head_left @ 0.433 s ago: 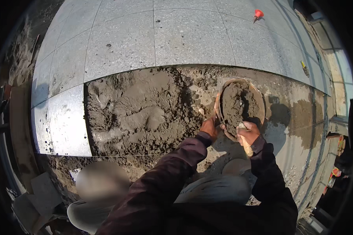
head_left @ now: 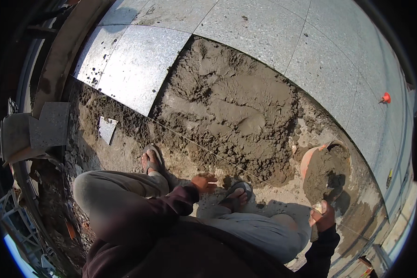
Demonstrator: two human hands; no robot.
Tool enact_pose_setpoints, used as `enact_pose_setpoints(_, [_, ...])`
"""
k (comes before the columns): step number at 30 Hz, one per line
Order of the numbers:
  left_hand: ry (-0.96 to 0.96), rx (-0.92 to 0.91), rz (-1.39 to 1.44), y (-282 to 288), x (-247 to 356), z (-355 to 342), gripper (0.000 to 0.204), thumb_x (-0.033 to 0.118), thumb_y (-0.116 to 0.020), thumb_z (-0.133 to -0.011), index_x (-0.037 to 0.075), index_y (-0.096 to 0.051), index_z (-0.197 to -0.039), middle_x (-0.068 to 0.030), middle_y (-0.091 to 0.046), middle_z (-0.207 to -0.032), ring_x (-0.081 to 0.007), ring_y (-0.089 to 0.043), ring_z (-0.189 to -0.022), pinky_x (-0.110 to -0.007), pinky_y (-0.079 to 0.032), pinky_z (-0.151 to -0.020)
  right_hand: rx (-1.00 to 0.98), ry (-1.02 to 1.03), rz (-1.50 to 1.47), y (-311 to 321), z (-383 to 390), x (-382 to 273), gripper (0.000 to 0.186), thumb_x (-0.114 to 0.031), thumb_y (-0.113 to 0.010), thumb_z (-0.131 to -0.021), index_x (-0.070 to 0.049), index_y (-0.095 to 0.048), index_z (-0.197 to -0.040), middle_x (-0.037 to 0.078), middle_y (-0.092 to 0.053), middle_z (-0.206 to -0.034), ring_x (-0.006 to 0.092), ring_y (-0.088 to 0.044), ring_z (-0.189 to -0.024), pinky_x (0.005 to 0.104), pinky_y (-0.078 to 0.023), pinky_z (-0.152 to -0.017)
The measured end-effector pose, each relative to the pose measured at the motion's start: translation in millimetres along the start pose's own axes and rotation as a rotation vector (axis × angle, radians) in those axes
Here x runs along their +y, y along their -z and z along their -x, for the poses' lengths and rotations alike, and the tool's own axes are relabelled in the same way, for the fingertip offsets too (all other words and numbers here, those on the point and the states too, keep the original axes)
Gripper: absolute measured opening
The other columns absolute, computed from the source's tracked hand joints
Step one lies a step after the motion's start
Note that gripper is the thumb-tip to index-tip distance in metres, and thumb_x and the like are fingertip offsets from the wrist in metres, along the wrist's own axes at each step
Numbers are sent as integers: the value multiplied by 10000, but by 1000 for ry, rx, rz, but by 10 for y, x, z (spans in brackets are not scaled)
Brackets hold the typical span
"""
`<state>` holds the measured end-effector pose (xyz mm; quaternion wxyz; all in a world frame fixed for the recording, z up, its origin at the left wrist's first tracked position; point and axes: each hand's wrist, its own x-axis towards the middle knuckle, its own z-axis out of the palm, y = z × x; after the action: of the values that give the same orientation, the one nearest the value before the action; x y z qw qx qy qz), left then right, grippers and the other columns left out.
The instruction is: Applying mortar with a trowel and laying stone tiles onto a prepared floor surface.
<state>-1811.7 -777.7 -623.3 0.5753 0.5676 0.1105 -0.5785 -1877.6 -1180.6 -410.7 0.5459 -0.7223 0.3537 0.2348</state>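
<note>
My right hand [head_left: 323, 216] is wrapped round the light handle of a tool, probably a trowel; its blade is hidden by grey mortar. That hand is just below an orange-rimmed pan [head_left: 309, 160] heaped with mortar. My left hand [head_left: 205, 182] has its fingers apart and empty, between my two sandaled feet [head_left: 241, 194]. A broad bed of wet mortar [head_left: 231, 111] spreads ahead of me, with a thin string across its near side.
Laid speckled tiles [head_left: 329, 60] border the mortar; a shiny tile [head_left: 134, 65] lies at its left. A small tile offcut [head_left: 107, 129], stacked pieces [head_left: 48, 125] and a long board [head_left: 60, 65] are at left. An orange cone-shaped object [head_left: 385, 98] and small tool [head_left: 389, 178] rest on the right-hand tiles.
My view has swung left. My left hand has left the pan and pulled back toward my feet. My right hand still grips the handle, now lower relative to the pan.
</note>
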Motion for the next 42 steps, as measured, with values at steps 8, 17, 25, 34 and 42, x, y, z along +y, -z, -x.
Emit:
enact_pose_setpoints(8, [-317,1007,957,890,529,-41,546,429,-370,-840,9,-335,-1188,-110,-379,-1190,-237,-372,-1099,-357,-291,-896,-860,220,259,-1337,-1115,-807,223,-90,-603,-710,-3,-405,-655,36,-492,-489,115,-503,-441,257,-382,-404])
enact_pose_setpoints(17, [-570,806,1135,948,742,-237,678,525,-224,-838,77,-47,-1315,-40,-51,-1380,-193,-60,-1268,-341,-93,-1000,-1419,-762,-348,-2925,-2657,-937,292,-203,-388,-837,29,-430,-1010,137,-484,-805,167,-470,-480,306,-412,-434])
enact_pose_setpoints(25, [-623,791,1301,865,909,-297,636,491,-168,-856,69,-33,-1312,-38,-6,-1382,-159,2,-1269,-343,-34,-1012,-631,453,927,-2525,-1573,-1308,272,-266,-385,-848,-38,-418,-993,133,-534,-630,281,-539,-543,389,-422,-468])
enact_pose_setpoints(34, [-595,720,1556,942,1101,-221,568,423,-201,-884,20,-200,-1284,-38,-222,-1335,-144,-207,-1217,-246,-144,-983,-283,495,1528,-3682,-1913,-1520,292,-322,-341,-841,-51,-430,-901,239,-547,-741,435,-497,-729,503,-376,-634])
enact_pose_setpoints(42, [-540,796,1397,950,815,-481,622,484,-171,-863,55,-117,-1309,-61,-128,-1362,-168,-155,-1237,-290,-119,-995,-383,495,1469,-3869,-2045,-1524,366,-336,-361,-821,-15,-458,-968,237,-553,-845,419,-505,-810,466,-401,-710])
